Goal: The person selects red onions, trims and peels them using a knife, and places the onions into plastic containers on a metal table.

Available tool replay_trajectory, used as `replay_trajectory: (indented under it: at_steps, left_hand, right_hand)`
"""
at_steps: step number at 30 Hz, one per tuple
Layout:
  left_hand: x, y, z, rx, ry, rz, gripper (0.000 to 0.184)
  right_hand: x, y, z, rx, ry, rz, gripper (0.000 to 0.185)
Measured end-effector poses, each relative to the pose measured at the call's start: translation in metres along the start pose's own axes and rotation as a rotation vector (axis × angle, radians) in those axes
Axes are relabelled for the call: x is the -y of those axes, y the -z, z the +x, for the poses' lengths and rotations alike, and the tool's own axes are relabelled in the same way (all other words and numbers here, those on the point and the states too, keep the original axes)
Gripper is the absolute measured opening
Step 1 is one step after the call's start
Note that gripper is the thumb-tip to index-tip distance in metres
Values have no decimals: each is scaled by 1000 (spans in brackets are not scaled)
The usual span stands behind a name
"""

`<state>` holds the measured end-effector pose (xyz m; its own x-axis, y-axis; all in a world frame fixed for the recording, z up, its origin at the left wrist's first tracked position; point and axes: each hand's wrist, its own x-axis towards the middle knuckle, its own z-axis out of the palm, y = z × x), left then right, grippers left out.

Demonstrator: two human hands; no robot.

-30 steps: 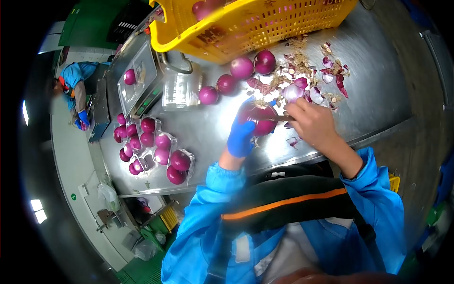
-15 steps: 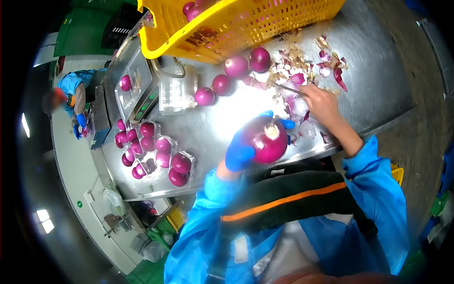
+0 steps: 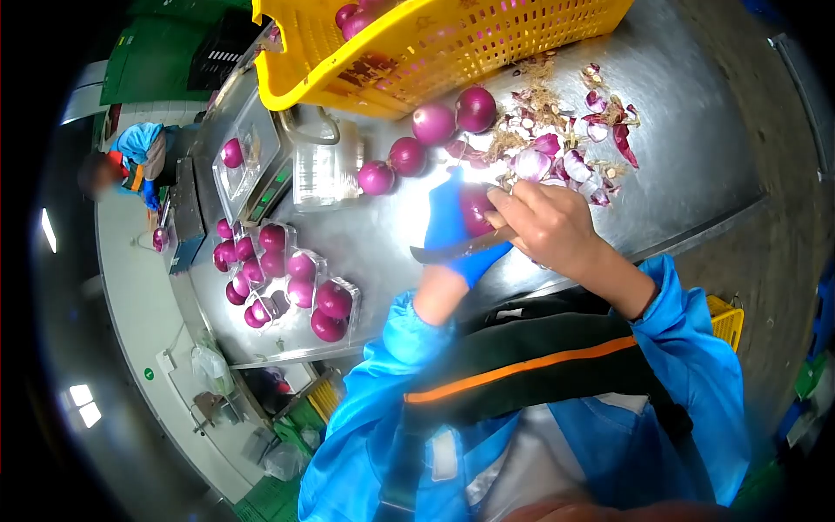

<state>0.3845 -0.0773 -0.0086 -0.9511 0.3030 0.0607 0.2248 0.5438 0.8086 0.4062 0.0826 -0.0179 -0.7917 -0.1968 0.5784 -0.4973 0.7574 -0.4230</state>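
Observation:
A red onion [image 3: 475, 209] sits in my left hand [image 3: 448, 228], which wears a blue glove and is wrapped round it. My bare right hand [image 3: 550, 224] is closed on a knife [image 3: 461, 247], whose blade points left across the gloved hand. The right fingers are close against the onion and hide part of it. Just beyond my hands lie peeled onion skins [image 3: 557, 161] and dry root trimmings [image 3: 532, 100]. Several loose red onions [image 3: 433, 123] rest on the metal table [image 3: 687, 104] ahead of my left hand.
A yellow crate [image 3: 487, 52] holding onions stands at the far edge. To the left are a scale [image 3: 268, 187] with a tray on it, stacked clear trays [image 3: 326, 165] and packed onions [image 3: 300, 278]. Another person [image 3: 139, 161] in blue works at the far left.
My right hand has come left and toward me, bringing the knife from the skins to the onion. My left hand has turned the onion, and its pale end no longer shows.

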Motion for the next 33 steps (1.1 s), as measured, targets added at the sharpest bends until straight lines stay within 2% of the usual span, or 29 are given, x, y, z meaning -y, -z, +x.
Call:
replay_trajectory:
  at_steps: [2, 5, 6, 8, 9, 12, 13, 17, 20, 21, 23, 26, 33]
  left_hand:
    - [-4, 4, 1, 17, -5, 98, 42]
    - [-2, 3, 0, -3, -57, 194, 55]
    - [0, 2, -2, -19, -75, 214, 61]
    - [10, 2, -11, -24, -28, 37, 78]
    - [16, 2, -14, -26, -5, -50, 86]
    - [31, 5, -14, 125, 60, -644, 93]
    - [30, 7, -16, 135, 113, -687, 102]
    - [32, 9, -14, 78, 168, -893, 101]
    - [27, 6, -12, 47, 160, -829, 100]
    - [30, 3, -11, -1, 91, -691, 98]
    - [37, -2, -10, -96, -41, -408, 97]
    - [28, -8, -12, -187, -46, -404, 95]
    - [19, -6, -16, -180, -70, -393, 92]
  right_hand:
    - [2, 1, 0, 15, 10, -45, 26]
    - [2, -5, 1, 22, -13, -181, 21]
    - [-4, -9, 1, 27, -120, -112, 20]
    - [-28, -20, -3, 35, -336, 27, 17]
    - [-34, -24, -9, 52, -438, 66, 22]
    - [-46, -29, -24, 177, -524, 40, 23]
    - [-54, -30, -30, 287, -622, 17, 27]
    - [-40, -16, -31, 113, -588, 81, 32]
    - [-18, 6, -23, 192, -370, 59, 33]
    - [-12, 8, -24, 194, -311, 16, 35]
    - [-3, 7, -22, 196, -332, 24, 35]
    - [2, 3, -20, 189, -349, 22, 33]
    - [-18, -22, -33, 168, -380, -20, 28]
